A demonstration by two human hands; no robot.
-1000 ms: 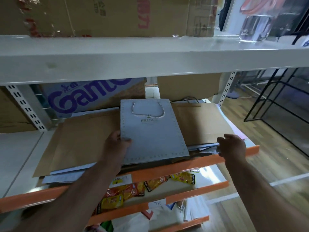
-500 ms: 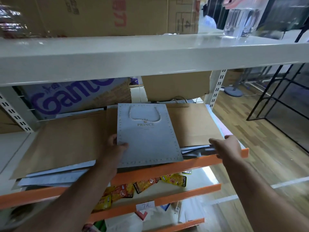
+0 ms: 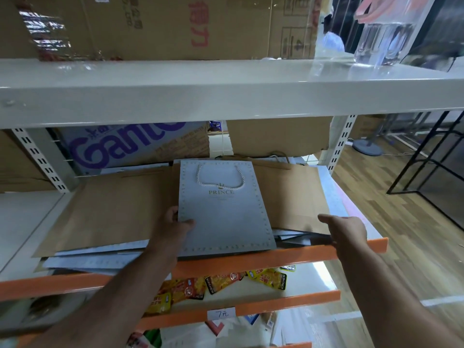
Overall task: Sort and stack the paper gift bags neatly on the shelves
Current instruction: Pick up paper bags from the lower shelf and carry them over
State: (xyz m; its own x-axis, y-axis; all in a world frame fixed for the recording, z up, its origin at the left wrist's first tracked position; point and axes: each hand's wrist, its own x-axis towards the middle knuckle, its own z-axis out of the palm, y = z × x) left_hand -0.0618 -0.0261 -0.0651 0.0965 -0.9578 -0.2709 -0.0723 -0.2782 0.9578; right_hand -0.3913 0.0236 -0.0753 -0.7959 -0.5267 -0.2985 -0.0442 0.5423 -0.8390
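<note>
Grey bag (image 3: pixel 226 212) pinched by left hand (image 3: pixel 173 228), right hand (image 3: pixel 347 232) at orange lip (image 3: pixel 251 261)

The light is moderate and cool. It comes from above and from the open room at the right, where the wooden floor (image 3: pixel 376 197) is brightest. The white upper shelf (image 3: pixel 226 96) shows soft glare along its top and shades the back of the bay beneath. Tape on the cardboard box (image 3: pixel 150 26) glints near the upper left corner. The grey gift bag (image 3: pixel 226 212) is sharp, its print legible. The right hand (image 3: pixel 349 232) casts a faint shadow on the brown paper bag (image 3: pixel 298 192). The wide lens bows the shelf edges, and the forearms and bottom corners are smeared.
</note>
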